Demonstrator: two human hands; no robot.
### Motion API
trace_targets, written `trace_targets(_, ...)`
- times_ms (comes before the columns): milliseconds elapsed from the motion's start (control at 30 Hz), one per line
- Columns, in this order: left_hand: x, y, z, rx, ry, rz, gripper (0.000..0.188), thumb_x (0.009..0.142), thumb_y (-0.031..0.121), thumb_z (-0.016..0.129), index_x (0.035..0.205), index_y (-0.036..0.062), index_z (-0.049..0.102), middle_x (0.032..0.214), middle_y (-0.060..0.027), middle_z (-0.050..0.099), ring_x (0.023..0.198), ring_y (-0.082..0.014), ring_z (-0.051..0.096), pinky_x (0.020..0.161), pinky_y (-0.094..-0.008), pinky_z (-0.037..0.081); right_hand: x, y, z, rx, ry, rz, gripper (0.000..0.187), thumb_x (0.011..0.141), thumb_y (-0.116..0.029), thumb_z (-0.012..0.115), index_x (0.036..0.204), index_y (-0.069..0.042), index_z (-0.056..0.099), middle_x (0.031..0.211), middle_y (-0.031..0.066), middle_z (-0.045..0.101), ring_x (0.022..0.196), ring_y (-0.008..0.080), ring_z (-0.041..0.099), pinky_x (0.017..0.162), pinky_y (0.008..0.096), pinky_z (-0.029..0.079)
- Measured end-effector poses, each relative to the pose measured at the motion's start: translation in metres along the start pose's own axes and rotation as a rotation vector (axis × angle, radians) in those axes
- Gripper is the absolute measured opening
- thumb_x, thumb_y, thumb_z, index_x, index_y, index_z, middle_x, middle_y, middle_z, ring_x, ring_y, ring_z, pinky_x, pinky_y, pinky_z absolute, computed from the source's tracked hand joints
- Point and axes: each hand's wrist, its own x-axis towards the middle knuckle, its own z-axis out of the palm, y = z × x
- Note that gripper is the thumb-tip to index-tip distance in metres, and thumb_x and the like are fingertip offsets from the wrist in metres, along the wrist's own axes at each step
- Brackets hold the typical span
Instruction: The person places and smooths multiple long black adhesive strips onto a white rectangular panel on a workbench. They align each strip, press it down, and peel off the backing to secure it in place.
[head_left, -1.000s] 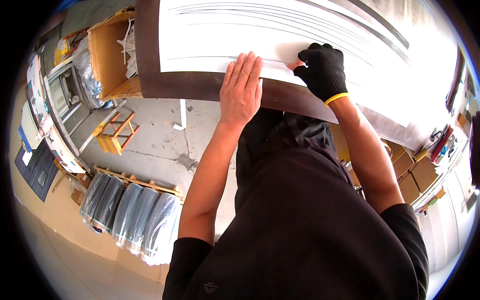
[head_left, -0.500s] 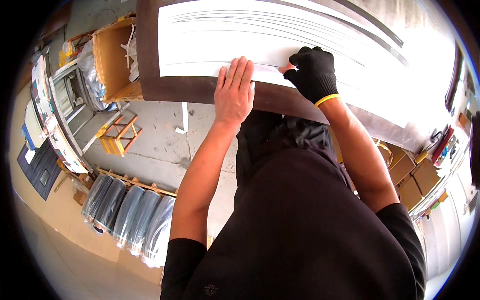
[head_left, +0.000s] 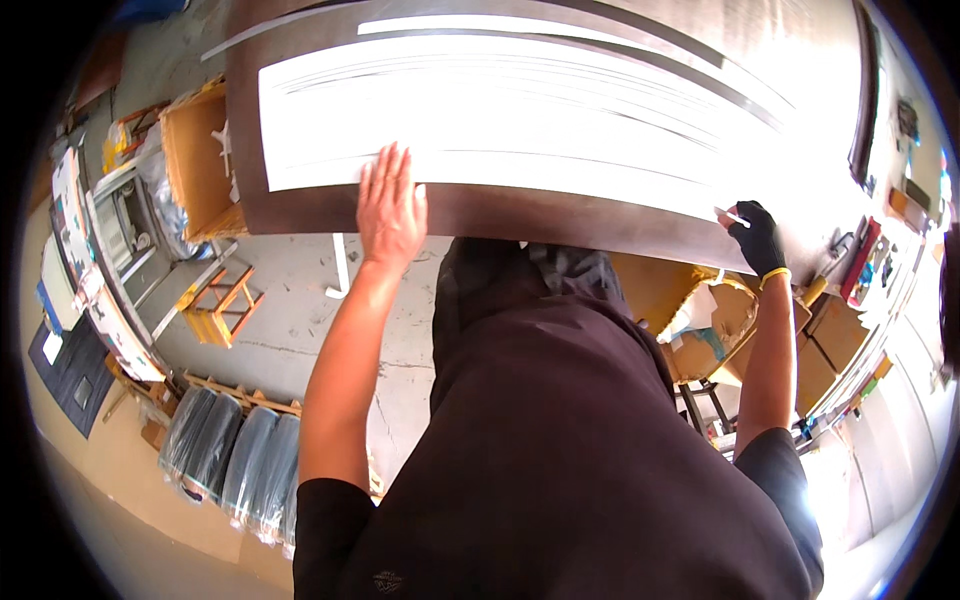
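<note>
A long white sheet [head_left: 480, 120] with thin dark lines along it lies on the dark brown tabletop [head_left: 480, 212]. My bare left hand [head_left: 392, 215] rests flat near the sheet's front edge, left of its middle, fingers stretched out and the palm reaching past the edge. At the sheet's front right corner is my right hand [head_left: 757, 240], in a black glove with a yellow cuff and bare fingertips. Its fingers are pinched together; whatever they hold is too small to make out. Glare washes out the sheet's right part.
A narrow white strip [head_left: 480, 25] and a dark strip [head_left: 650, 58] lie beyond the sheet. An open cardboard box [head_left: 195, 165] stands at the table's left end, with a small wooden stool [head_left: 222, 305] below. Wrapped rolls [head_left: 250, 460] sit lower left; a lined box [head_left: 715, 320] stands right.
My right hand has slid right along the sheet's front part to its right corner. My left hand stays flat on the sheet, and the view has shifted to the right.
</note>
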Motion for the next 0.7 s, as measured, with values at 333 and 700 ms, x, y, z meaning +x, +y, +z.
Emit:
trace_targets(333, 0.001, 0.002, 0.002, 0.058, 0.012, 0.047, 0.061, 0.110, 0.016, 0.058, 0.167, -0.0017, 0.046, 0.176, -0.0201, 0.046, 0.164, -0.0392, 0.041, 0.136, -0.0556, 0.030, -0.027, 0.083, -0.019, 0.161, 0.032, 0.195, 0.028, 0.101, -0.029, 0.081, 0.104, -0.002, 0.073, 0.090, 0.0128, 0.073, 0.088, 0.0237, 0.068, 0.085, 0.0384, 0.054)
trace_targets(700, 0.000, 0.007, 0.003, 0.072, -0.002, 0.019, 0.061, 0.113, 0.020, 0.051, 0.170, 0.0007, 0.043, 0.177, -0.0198, 0.044, 0.166, -0.0371, 0.038, 0.138, -0.0539, 0.028, -0.026, 0.117, -0.038, 0.184, -0.113, 0.074, 0.019, 0.099, -0.020, 0.078, 0.100, -0.003, 0.070, 0.085, 0.0057, 0.067, 0.082, 0.0156, 0.063, 0.077, 0.0336, 0.053)
